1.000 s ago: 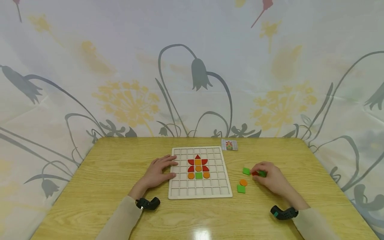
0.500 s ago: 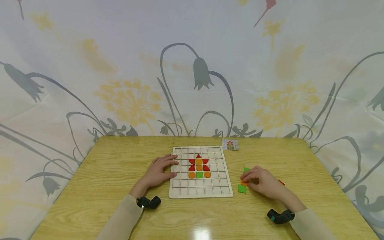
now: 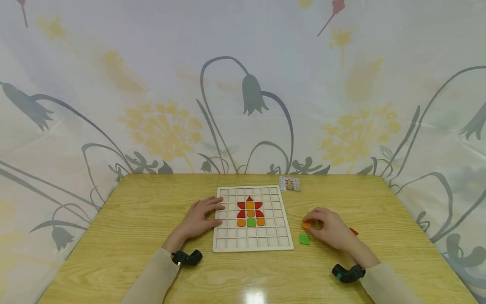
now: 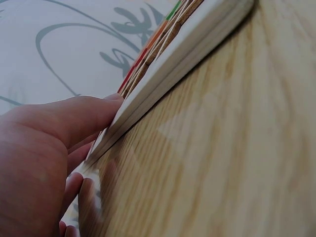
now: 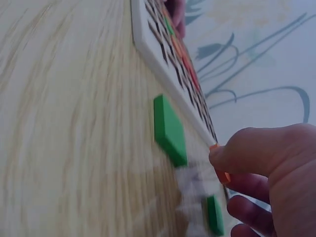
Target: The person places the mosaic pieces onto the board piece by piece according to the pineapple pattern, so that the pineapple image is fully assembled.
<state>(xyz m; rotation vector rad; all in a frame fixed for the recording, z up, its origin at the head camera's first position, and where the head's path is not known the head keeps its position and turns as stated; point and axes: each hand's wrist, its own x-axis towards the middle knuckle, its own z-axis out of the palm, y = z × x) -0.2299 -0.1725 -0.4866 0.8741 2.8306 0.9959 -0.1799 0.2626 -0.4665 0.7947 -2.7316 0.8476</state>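
Observation:
A square white grid board (image 3: pixel 228 243) lies on the table with red, orange and green tiles set in its middle cells. My left hand (image 3: pixel 199 218) rests on the board's left edge, its fingers extended; the left wrist view shows the thumb (image 4: pixel 94 111) against the rim. To the right of the board, my right hand (image 3: pixel 328 228) pinches an orange round tile (image 5: pixel 221 170) between thumb and fingers. Just below this hand is a green square tile (image 3: pixel 304 239). In the right wrist view another green tile (image 5: pixel 215 215) shows beneath the fingers.
Behind the board's right corner lies a small pattern card (image 3: pixel 290 183). A red tile (image 3: pixel 354 231) pokes out beyond the right wrist. The wooden table (image 3: pixel 159 190) meets a flower-printed backdrop (image 3: pixel 243 139) at its far edge.
My right hand has moved left from the red and green tiles to the orange round tile and taken hold of it. The left hand keeps its place on the board.

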